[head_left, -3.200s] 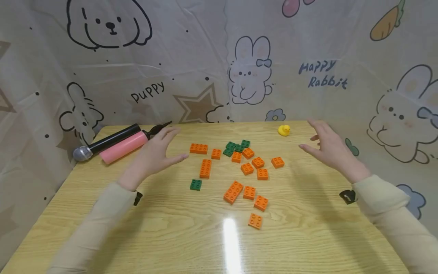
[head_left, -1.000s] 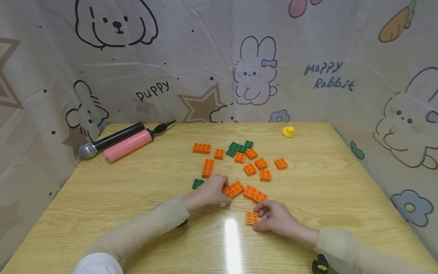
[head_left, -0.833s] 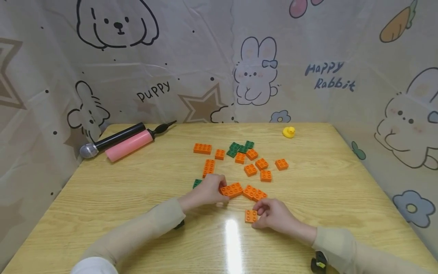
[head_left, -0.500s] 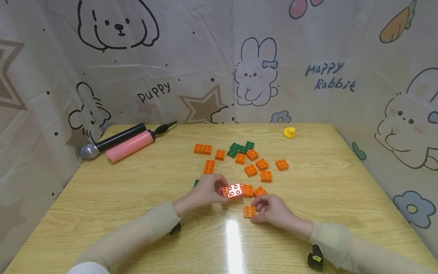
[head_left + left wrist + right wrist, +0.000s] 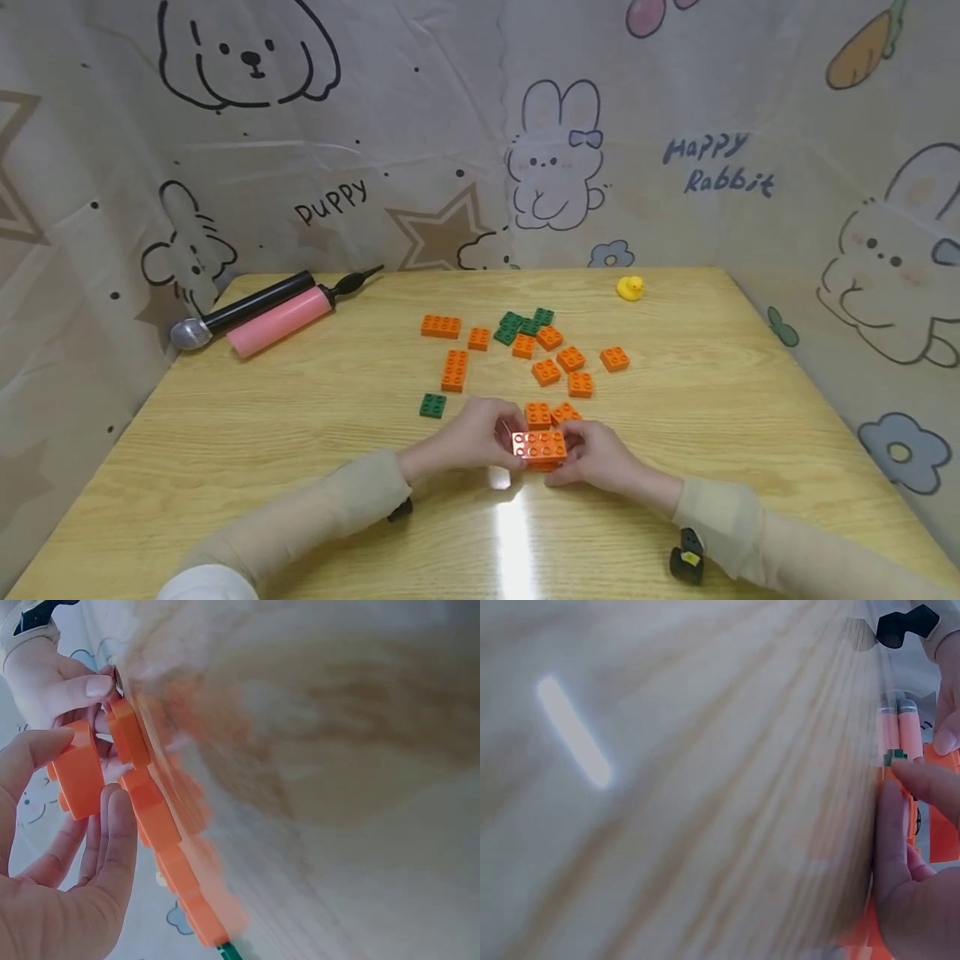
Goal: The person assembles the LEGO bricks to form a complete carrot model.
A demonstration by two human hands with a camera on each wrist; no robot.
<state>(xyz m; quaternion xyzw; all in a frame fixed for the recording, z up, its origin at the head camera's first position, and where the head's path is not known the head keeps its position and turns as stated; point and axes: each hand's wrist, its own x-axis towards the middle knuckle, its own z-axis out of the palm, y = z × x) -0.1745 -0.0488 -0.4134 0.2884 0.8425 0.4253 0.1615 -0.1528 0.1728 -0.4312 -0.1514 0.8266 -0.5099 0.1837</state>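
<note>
In the head view, my left hand (image 5: 480,433) pinches a long eight-stud orange building brick (image 5: 538,447) by its left end, studs up. My right hand (image 5: 603,458) holds a small orange brick (image 5: 542,467) that is mostly hidden below the long one. From the left wrist, a gap shows between the long brick (image 5: 79,776) and the small brick (image 5: 127,733), which sits low by the tabletop. Just behind my hands lie two small orange bricks, a left one (image 5: 537,415) and a right one (image 5: 566,413).
Farther back are several orange bricks (image 5: 546,372) and a cluster of green bricks (image 5: 508,327). A single green brick (image 5: 432,406) lies left. A yellow duck (image 5: 630,288), a pink pump (image 5: 279,322) and a black microphone (image 5: 255,302) lie toward the table's (image 5: 712,375) back.
Both hands came down from above the table to the bricks. My left hand raised the long brick and brought it right, over the small brick, which my right hand slid slightly away from me.
</note>
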